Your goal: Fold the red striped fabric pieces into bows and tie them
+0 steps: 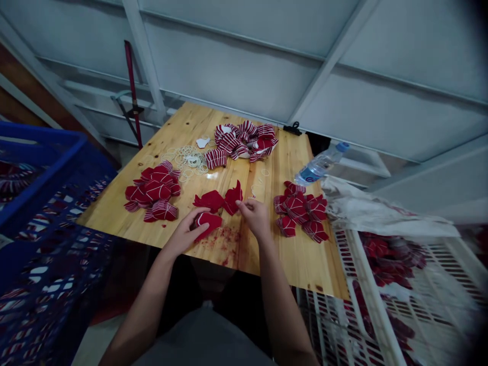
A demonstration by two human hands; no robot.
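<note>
My left hand [185,231] is closed on a small red fabric piece [211,222], its thumb lying over the top. With thumb and forefinger my right hand [254,214] pinches the edge of another red fabric piece [232,199]. Just left of that lies a further red piece [211,200], flat on the wooden table [244,254]. Bundles of red and striped fabric [152,190] are heaped to the left. A second heap of banded bundles [299,209] sits right of my right hand.
Striped fabric stacks [244,140] and pale rubber bands [188,160] lie toward the back. A water bottle [320,165] leans at the right edge, near a black clip [293,128]. A blue crate [46,134] stands left; a white crate [371,295] stands right.
</note>
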